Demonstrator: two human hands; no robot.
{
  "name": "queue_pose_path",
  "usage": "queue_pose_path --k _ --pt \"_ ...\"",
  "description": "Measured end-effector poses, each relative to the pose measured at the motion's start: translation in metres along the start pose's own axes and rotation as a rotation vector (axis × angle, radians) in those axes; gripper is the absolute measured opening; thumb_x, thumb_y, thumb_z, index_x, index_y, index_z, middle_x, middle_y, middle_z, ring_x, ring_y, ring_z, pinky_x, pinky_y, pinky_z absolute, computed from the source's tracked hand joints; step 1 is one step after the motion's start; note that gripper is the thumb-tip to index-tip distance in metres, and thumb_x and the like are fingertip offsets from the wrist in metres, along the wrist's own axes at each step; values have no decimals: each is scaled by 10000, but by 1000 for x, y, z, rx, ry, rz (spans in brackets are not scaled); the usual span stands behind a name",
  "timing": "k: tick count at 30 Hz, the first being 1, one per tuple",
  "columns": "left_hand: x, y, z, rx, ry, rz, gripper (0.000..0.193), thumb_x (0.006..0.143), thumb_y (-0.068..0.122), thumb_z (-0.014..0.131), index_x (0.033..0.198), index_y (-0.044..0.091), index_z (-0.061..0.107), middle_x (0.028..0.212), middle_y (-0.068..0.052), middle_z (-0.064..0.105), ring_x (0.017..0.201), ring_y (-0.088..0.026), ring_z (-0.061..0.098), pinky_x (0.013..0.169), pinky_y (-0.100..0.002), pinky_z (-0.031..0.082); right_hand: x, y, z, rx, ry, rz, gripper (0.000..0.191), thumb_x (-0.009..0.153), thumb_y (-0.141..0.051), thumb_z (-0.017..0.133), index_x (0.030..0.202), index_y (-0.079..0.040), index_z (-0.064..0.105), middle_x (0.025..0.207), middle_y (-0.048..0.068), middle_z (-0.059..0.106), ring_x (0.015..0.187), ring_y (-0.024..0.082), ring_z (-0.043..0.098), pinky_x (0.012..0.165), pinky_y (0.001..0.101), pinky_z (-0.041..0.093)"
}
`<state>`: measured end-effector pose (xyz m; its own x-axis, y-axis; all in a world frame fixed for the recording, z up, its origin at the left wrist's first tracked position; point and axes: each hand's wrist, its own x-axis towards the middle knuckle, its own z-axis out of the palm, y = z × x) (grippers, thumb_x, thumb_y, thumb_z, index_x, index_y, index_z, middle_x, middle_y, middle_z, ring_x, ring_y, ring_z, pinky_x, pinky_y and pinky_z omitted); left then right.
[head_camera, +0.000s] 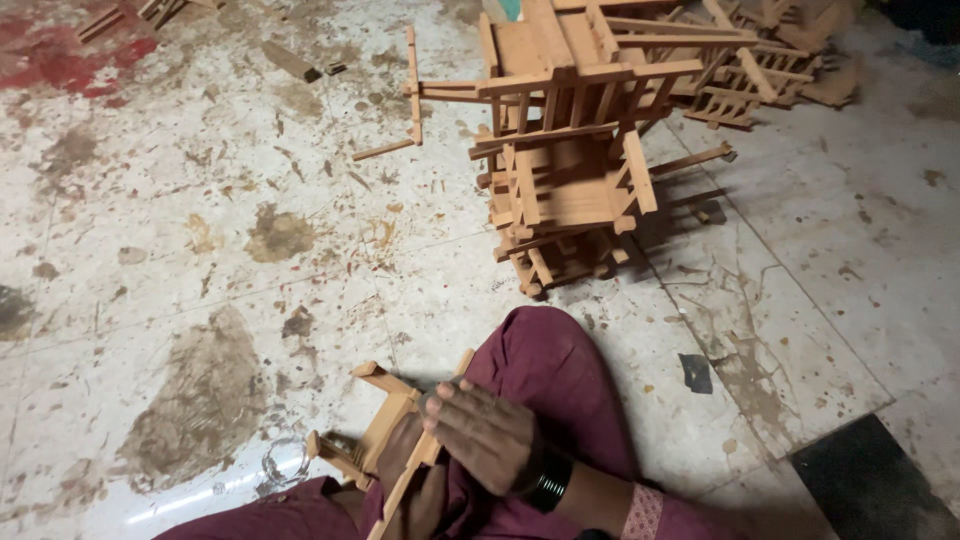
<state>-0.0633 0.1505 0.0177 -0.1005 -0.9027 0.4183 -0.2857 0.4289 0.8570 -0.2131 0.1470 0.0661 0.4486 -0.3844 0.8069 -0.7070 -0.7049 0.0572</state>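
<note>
Nearest, on the lap of a person seated on the floor in maroon cloth: a small, light-brown wooden frame of thin slats (385, 440), unfinished, held tilted against the knee, seemingly so the lap steadies it. The right hand (485, 435), a black bangle (548, 480) at its wrist, lies flat over the frame's upper slat, fingers together, pressing rather than gripping. The left hand (415, 490) sits beneath the frame, largely hidden; its grip cannot be told. Beyond, on the stained pale tiled floor (200, 250), a stack of like wooden frames (565, 160), piled interlocked, apparently to save space. Farthest, more frames and loose sticks (760, 70).
</note>
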Motion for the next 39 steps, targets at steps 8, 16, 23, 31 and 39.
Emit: queue_pose_path --k 8,16,23,31,39 --pt "-7 18 -28 -32 -55 -29 496 870 63 605 1362 45 664 901 -164 674 783 -291 659 726 -373 548 -12 28 -6 322 185 646 295 1086 -124 495 1260 23 682 1255 181 733 1164 270 744 1025 386 611" --pt "2 42 -36 -109 -91 -102 442 935 87 646 1372 26 635 926 -157 651 827 -273 638 765 -360 526 -13 10 5 6 67 79 249 1043 -209 606 1189 -47 724 1264 149 713 1212 273 683 1076 454 549" --pt "-1 44 -36 -104 -45 67 387 965 56 600 1349 4 615 1126 -176 682 1019 -320 652 894 -374 529 -4 10 8 17 36 34 354 1055 -275 517 1240 -47 715 1273 142 724 1237 265 682 1085 435 553" --pt "0 41 -36 -74 -66 113 390 944 21 600 1334 7 611 1209 -174 698 1068 -349 659 939 -393 527 -18 15 6 57 -76 -23 251 1051 -150 611 1276 -100 709 1352 115 694 1308 245 635 1148 416 516" --pt "-11 26 -33 -85 -27 171 428 907 59 618 1334 27 617 1215 -195 697 1123 -374 652 1014 -417 512 -12 16 2 25 -454 129 308 924 -119 642 1201 -23 737 1255 211 705 1120 358 661 938 445 537"
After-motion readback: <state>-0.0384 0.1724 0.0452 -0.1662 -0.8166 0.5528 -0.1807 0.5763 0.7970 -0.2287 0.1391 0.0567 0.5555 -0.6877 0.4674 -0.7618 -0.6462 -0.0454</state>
